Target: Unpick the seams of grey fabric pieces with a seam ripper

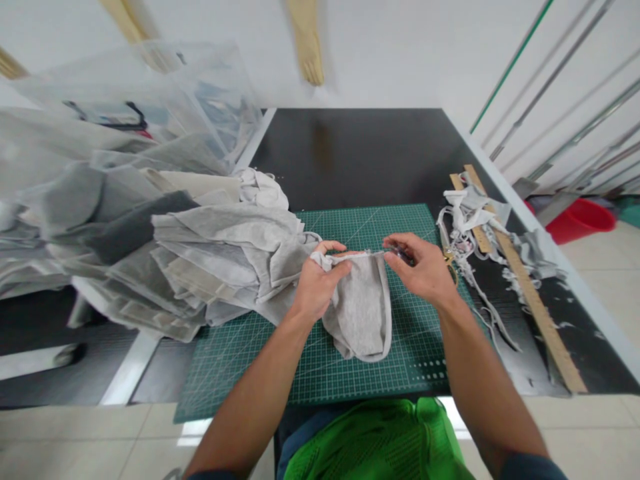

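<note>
My left hand (323,277) pinches the top edge of a light grey fabric piece (363,313), with its thumb in front. The piece hangs down over the green cutting mat (310,373), and its lower edge is curved and bound. At the right end of that top edge is my right hand (417,263), closed around a small dark tool (403,255) that looks like thread snips, mostly hidden by the fingers. Gold-handled scissors (451,260) lie just right of this hand. Left of my left hand, more grey cloth (240,243) is heaped.
A large pile of grey fabric pieces (115,200) covers the left side, beside a clear plastic box (210,100). Fabric scraps (473,217) and wooden rulers (530,300) lie on the right of the black table (360,153). A red bucket (583,220) stands on the floor.
</note>
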`<move>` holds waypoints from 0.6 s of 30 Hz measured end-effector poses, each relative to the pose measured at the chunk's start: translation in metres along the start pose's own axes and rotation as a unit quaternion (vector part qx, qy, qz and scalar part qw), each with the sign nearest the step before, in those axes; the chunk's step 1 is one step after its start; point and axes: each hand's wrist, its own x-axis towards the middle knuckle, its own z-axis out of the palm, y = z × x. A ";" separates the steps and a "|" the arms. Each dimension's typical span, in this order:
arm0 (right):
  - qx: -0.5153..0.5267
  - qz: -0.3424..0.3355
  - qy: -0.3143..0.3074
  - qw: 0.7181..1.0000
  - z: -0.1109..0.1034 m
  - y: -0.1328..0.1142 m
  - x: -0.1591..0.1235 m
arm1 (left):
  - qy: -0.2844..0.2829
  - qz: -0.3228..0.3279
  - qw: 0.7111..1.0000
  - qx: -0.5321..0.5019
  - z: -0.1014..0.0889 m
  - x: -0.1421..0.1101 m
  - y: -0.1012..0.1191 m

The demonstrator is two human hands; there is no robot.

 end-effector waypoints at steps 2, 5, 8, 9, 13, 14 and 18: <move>-0.020 -0.038 -0.026 0.999 0.002 -0.002 0.000 | 0.002 0.007 1.000 0.015 0.000 -0.001 0.000; -0.038 -0.083 -0.048 0.995 0.006 -0.001 -0.001 | 0.006 0.012 0.999 0.029 -0.001 -0.001 -0.001; -0.054 -0.084 -0.036 0.994 0.010 0.001 -0.002 | 0.014 0.013 0.999 0.033 -0.002 -0.001 -0.002; -0.060 -0.075 -0.028 0.995 0.011 0.002 -0.003 | 0.017 0.016 0.999 0.032 -0.002 -0.001 -0.002; -0.076 -0.054 -0.021 0.995 0.012 0.002 -0.004 | 0.021 0.018 0.999 0.024 -0.001 -0.002 -0.001; -0.073 -0.063 -0.025 0.995 0.012 0.001 -0.004 | 0.020 0.016 0.999 0.022 -0.001 -0.002 -0.001; -0.054 -0.110 -0.028 0.992 0.014 0.000 -0.004 | 0.008 0.011 1.000 0.016 0.000 -0.002 -0.001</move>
